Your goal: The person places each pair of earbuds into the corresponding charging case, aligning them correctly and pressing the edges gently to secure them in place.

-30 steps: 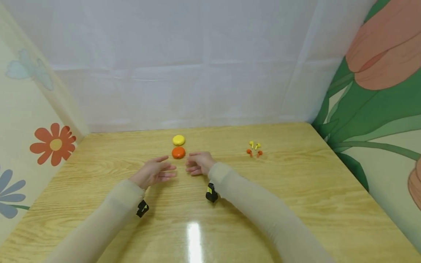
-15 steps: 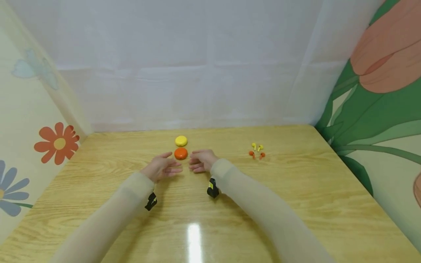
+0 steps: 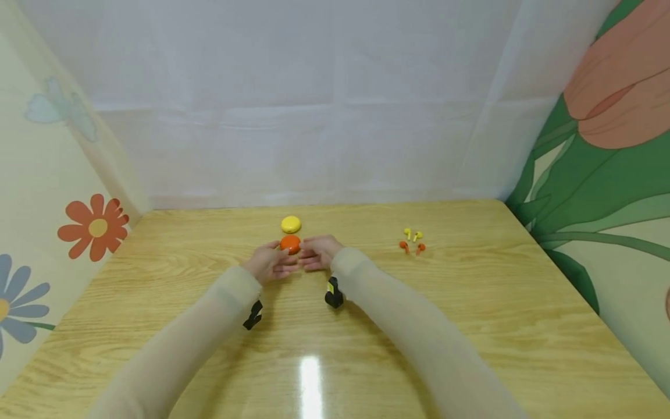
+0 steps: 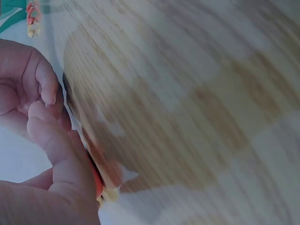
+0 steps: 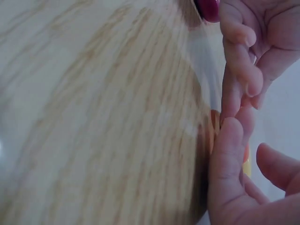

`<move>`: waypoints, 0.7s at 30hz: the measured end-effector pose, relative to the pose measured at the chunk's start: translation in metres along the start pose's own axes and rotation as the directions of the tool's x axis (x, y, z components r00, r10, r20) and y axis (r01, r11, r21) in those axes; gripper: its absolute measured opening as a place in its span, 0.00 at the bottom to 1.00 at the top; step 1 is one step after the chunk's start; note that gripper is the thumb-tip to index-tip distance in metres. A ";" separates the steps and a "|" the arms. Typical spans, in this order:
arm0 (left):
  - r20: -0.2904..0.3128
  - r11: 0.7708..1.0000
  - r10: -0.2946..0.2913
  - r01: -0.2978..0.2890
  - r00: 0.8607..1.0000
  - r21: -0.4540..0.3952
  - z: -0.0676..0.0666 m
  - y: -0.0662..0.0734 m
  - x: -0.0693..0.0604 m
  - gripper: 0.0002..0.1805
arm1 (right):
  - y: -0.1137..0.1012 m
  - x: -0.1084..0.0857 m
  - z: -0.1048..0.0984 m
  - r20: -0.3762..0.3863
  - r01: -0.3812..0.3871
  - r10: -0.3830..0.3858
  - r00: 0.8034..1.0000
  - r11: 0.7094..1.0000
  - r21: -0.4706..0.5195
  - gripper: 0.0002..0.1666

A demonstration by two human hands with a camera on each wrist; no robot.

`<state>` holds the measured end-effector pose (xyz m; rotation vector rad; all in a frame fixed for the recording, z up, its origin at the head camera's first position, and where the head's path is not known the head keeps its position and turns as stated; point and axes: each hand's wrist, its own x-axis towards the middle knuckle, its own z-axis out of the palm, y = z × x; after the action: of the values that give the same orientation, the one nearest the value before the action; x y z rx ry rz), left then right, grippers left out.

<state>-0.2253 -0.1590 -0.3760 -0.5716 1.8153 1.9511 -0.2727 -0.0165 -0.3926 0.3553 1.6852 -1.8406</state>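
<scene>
A round orange earbud case (image 3: 290,244) lies on the wooden table between my two hands, just in front of a round yellow earbud case (image 3: 291,224). My left hand (image 3: 269,262) is at its left and front side, thumb by the edge and the other fingers extended. From the right, my right hand (image 3: 319,254) reaches the case's right edge with loosely bent fingers. Only a sliver of the orange case (image 4: 97,180) shows past the left hand (image 4: 65,173) in the left wrist view. The right hand (image 5: 229,173) mostly hides it in the right wrist view. Firm contact cannot be made out.
Two yellow earbuds (image 3: 413,235) and, nearer me, two orange earbuds (image 3: 412,248) lie to the right on the table (image 3: 471,326). A white cloth (image 3: 335,116) hangs behind the table. Flower-painted panels stand on the left and right.
My left hand has moved right and forward to the orange case. The right hand has come closer to its right edge. Both cases and the earbuds keep their places on the table.
</scene>
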 end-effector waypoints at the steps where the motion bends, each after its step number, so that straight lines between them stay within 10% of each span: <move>1: -0.013 1.000 -0.006 0.006 1.000 0.000 0.001 0.000 0.001 0.34 | -0.001 0.000 0.000 0.004 -0.003 0.003 1.000 1.000 -0.002 0.30; 12: -0.059 1.000 -0.008 0.008 0.998 -0.001 0.007 -0.004 0.011 0.33 | -0.002 0.014 0.006 -0.029 0.029 -0.030 0.999 0.998 -0.053 0.22; 17: -0.072 1.000 0.005 -0.005 0.997 -0.004 0.009 -0.004 0.015 0.30 | 0.017 0.082 -0.001 -0.047 0.047 -0.049 0.998 0.997 -0.057 0.21; 21: -0.108 0.999 0.000 -0.003 0.994 -0.032 0.010 -0.001 0.015 0.29 | 0.015 0.077 -0.001 -0.044 0.036 -0.038 0.998 0.999 -0.034 0.22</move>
<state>-0.2373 -0.1491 -0.3841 -0.6986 1.8515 1.9886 -0.3237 -0.0351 -0.4495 0.3559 1.7612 -1.8416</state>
